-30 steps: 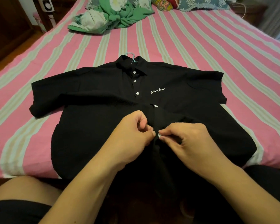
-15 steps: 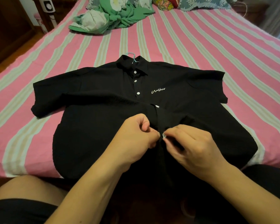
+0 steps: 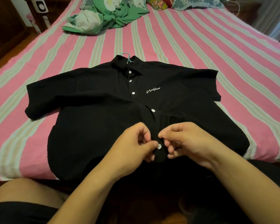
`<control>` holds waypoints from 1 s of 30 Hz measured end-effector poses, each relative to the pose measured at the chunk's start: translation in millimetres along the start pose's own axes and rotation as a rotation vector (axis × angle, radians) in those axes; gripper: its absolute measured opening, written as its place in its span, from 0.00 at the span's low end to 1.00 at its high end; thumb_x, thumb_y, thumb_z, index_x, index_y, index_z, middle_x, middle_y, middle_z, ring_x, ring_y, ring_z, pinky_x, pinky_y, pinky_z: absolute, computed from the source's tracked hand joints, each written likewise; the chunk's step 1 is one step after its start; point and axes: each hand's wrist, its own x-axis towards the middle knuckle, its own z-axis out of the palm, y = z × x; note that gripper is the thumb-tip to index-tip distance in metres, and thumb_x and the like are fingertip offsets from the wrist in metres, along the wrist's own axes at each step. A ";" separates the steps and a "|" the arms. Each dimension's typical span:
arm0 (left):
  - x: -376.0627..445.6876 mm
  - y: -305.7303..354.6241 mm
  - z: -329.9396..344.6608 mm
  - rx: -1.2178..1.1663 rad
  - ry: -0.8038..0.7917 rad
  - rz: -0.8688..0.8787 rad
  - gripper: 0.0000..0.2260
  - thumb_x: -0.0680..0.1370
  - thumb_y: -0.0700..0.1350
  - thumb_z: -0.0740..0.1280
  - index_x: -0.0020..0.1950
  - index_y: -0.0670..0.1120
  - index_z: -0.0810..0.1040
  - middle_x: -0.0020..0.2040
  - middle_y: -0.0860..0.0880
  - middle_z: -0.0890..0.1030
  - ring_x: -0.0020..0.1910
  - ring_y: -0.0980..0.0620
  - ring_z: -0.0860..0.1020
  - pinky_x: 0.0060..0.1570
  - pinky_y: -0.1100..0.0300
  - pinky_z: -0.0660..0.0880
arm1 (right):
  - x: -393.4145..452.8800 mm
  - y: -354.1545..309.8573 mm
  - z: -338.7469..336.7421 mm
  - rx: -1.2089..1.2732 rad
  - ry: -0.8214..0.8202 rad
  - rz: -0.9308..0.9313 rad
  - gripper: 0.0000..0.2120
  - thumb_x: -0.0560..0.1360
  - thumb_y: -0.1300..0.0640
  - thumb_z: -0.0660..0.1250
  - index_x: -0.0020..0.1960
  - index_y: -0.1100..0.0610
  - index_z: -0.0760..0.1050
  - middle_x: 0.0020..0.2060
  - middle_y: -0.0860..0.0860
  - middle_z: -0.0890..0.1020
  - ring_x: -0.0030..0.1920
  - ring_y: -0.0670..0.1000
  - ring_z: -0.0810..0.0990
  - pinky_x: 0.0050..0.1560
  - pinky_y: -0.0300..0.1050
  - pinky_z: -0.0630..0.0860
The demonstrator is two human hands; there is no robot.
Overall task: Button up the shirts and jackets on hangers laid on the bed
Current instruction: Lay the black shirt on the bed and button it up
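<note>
Head view: black shirt [image 3: 94, 126] lies on its hanger [image 3: 125, 54] at frame centre, on the striped bed [image 3: 200, 46].
Left hand [image 3: 132, 147]: your fingers pinch the placket beside the fifth button [image 3: 159, 146].
Right hand [image 3: 184, 139]: curled, pinching the opposite edge.
Risk: button looks barely through; release early and it may slip back.
Risk: pulling toward the lower frame could drag the hem off the bed.
</note>
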 end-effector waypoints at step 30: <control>353.4 -36.5 -195.1 0.825 0.210 0.235 0.29 0.76 0.51 0.74 0.75 0.56 0.70 0.71 0.51 0.65 0.72 0.50 0.64 0.70 0.52 0.69 | 433.6 -155.6 -92.0 -1.300 0.502 -0.408 0.09 0.82 0.54 0.62 0.56 0.58 0.77 0.52 0.55 0.78 0.52 0.58 0.77 0.51 0.52 0.75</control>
